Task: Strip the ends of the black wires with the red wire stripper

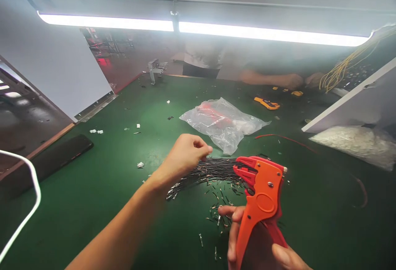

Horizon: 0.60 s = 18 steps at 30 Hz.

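Note:
My right hand is wrapped around the handles of an orange and red wire stripper, whose jaws point left and stand apart with no wire visible in them. Just left of the jaws, my left hand is closed in a pinch above a bundle of black wires; whatever its fingertips hold, if anything, is too small to make out. The bundle lies across the green table, with metal terminals at its left end. Short cut wire bits are scattered below it.
Behind the bundle lies a clear plastic bag with something red inside. A yellow tool is farther back. A bag of pale pieces sits at the right, a dark bar at the left. Across the table, another person's hands show.

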Motion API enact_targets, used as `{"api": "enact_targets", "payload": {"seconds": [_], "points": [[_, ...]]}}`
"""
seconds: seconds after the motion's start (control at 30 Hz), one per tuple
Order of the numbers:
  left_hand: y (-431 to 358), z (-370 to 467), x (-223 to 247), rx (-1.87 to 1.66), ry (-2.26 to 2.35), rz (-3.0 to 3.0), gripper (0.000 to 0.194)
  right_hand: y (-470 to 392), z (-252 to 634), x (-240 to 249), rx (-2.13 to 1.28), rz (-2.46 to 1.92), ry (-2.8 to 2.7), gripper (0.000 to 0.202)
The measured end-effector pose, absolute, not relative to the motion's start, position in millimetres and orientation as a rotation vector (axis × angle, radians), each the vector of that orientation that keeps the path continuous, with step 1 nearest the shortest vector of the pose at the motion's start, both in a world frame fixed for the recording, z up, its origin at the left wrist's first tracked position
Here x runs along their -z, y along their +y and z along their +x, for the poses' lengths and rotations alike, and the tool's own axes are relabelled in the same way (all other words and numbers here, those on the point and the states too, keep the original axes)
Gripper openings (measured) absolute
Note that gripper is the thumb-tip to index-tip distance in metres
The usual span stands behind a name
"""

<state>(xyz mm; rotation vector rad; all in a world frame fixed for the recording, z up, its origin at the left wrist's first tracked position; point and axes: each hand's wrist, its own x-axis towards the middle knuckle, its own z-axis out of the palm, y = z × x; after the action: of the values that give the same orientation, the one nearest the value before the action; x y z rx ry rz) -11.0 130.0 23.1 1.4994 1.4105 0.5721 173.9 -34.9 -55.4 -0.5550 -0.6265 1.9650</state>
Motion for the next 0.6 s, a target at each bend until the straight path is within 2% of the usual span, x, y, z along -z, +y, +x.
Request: {"api": "enact_targets", "payload": {"seconds": [0.23,0.53,0.6], "points": [[93,27,6,-0.773,1.106,1.033,0.017,-29,179,45,-1.957,-0.440,-0.708,0.053],[99,31,10,-0.995,1.149,0.961,0.015,-31,181,44,-2.040,-0.453,-0.578,0.056],[95,24,6,-0.929,1.117,0.986,0.022,-31,182,47,-2.052,-0.443,-0.554,0.060]]}}
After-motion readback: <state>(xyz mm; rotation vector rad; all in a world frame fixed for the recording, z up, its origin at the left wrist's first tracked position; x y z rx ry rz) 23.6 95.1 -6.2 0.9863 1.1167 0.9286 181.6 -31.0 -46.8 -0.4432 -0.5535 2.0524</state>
